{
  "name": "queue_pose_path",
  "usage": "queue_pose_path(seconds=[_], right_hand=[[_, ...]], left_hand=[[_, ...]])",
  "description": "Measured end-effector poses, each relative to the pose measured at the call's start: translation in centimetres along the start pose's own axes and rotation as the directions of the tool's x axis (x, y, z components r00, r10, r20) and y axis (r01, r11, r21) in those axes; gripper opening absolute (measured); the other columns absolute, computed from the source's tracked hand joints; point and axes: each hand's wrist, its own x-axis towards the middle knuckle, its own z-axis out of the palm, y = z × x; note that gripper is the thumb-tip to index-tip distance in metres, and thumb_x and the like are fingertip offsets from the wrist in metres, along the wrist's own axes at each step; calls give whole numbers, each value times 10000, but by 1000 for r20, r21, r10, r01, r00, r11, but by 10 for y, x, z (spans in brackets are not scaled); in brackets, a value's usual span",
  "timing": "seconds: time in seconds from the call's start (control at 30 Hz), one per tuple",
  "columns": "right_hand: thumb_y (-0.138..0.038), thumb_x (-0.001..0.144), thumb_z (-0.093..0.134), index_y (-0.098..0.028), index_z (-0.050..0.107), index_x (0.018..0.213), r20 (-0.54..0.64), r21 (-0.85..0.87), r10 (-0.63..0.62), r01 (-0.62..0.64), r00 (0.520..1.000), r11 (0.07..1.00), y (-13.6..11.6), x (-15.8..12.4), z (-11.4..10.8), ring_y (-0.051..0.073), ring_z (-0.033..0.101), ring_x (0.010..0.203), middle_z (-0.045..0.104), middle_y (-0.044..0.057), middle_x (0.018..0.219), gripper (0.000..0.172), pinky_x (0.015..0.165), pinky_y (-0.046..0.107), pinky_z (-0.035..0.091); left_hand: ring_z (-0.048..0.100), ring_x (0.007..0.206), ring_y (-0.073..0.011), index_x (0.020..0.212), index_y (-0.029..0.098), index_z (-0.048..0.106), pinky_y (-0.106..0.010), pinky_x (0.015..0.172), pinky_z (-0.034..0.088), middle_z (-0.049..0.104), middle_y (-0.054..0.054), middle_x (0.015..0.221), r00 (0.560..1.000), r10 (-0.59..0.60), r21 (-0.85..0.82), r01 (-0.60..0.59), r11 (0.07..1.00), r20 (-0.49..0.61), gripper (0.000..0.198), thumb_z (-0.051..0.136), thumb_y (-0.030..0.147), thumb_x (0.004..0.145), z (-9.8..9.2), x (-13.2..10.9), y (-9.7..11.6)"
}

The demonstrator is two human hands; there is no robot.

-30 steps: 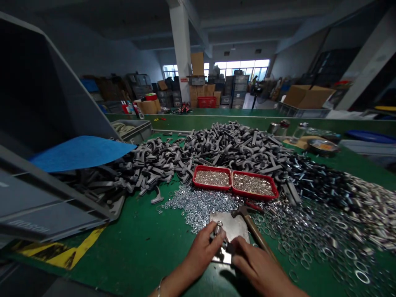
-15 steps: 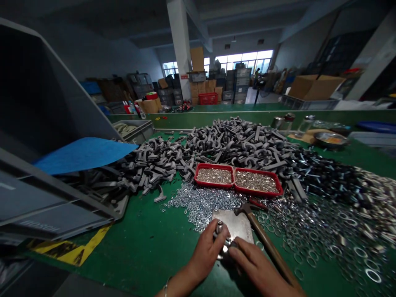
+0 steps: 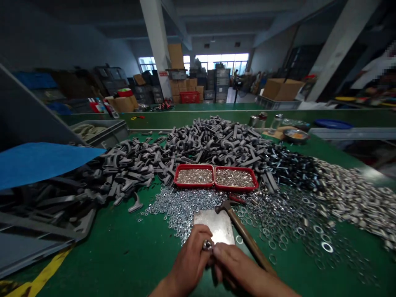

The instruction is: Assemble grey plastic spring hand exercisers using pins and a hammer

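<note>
My left hand [image 3: 189,260] and my right hand [image 3: 238,270] meet at the near edge of the table, fingers pinched together on a small shiny metal part [image 3: 206,245]. They hold it just over the near end of a flat steel plate [image 3: 214,225]. A hammer [image 3: 244,235] lies to the right of the plate, head at the plate's far corner, wooden handle running under my right hand. Loose silver washers [image 3: 182,206] lie just beyond the plate.
Two red trays [image 3: 215,177] of small silver parts sit mid-table before a big heap of grey metal hooks [image 3: 198,144]. Rings and silver sleeves [image 3: 349,198] spread to the right. A tipped grey crate [image 3: 37,231] with a blue sheet [image 3: 40,159] stands left. A person [image 3: 377,68] is far right.
The view swung to the right, so the crate slid left. My hands drew closer to me and tighter together round the small part, off the middle of the plate.
</note>
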Motion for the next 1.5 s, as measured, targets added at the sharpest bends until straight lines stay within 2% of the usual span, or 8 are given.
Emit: queue_pose_path(seconds=[0.1, 0.27, 0.5, 0.73, 0.93, 1.13, 1.3, 1.5], right_hand=[[-705, 859, 523, -211, 568, 832, -221, -136, -197, 170, 955, 976, -2, -3, 3, 152, 501, 698, 598, 44, 833, 497, 596, 244, 408], [-691, 965, 130, -195, 567, 820, 126, 212, 4, -31, 992, 977, 1, -6, 10, 83, 309, 372, 449, -57, 527, 677, 417, 208, 299], [-226, 949, 456, -188, 609, 897, -354, -730, -212, -128, 911, 671, 24, -41, -60, 229, 606, 850, 652, 109, 957, 165, 755, 342, 464], [-91, 913, 420, -205, 588, 818, -364, -837, -268, -187, 892, 514, 71, -57, -114, 188, 569, 769, 598, 58, 894, 224, 697, 291, 457], [-190, 956, 387, -202, 575, 873, -331, -831, -333, -106, 883, 546, 66, -48, -133, 225, 559, 842, 618, 85, 918, 206, 784, 361, 467], [-450, 969, 485, -236, 523, 961, -365, -55, -172, 163, 915, 985, 20, -42, -73, 168, 603, 698, 625, 8, 788, 217, 651, 290, 504], [-569, 805, 697, -246, 430, 831, -168, 577, -93, 175, 981, 798, 25, -24, 7, 66, 377, 381, 452, -109, 507, 419, 386, 168, 334], [-550, 928, 520, -240, 496, 866, -295, 4, -110, 117, 949, 993, 26, -12, -15, 137, 517, 511, 580, -27, 633, 317, 488, 246, 420]], left_hand=[[573, 985, -218, 980, 212, 547, -359, 910, 476, 584, -77, 1004, 980, -126, -4, 126, 992, -157, 186, 380, 290, 1008, 4, -1, -1], [591, 922, -214, 905, 220, 568, -336, 855, 500, 598, -75, 952, 1000, -2, 58, 2, 998, 0, 225, 374, 287, 999, 3, -7, -4], [578, 958, -239, 966, 189, 581, -387, 886, 472, 597, -87, 1005, 961, -136, 395, 31, 918, 239, 183, 406, 240, 973, 7, 34, -19], [535, 1023, -322, 983, 144, 634, -490, 913, 411, 618, -123, 1056, 980, -91, 683, -58, 728, 180, 163, 605, 282, 902, 16, 60, -14], [571, 968, -252, 1001, 213, 620, -422, 899, 432, 653, -74, 1003, 990, 38, 365, -85, 927, 133, 146, 477, 235, 982, 14, 14, 12], [632, 955, -220, 1233, 251, 612, -348, 842, 490, 687, -81, 1048, 988, -25, -9, 26, 1000, 154, 274, 518, 267, 976, 31, -15, 23], [618, 802, -188, 931, 201, 711, -295, 742, 476, 654, -54, 837, 976, -190, -339, 214, 916, 103, 184, 645, 370, 900, 35, -26, 13], [583, 894, -205, 812, 200, 676, -320, 822, 442, 630, -44, 885, 971, -237, -186, 227, 956, -29, 142, 635, 316, 883, 11, -3, 7]])
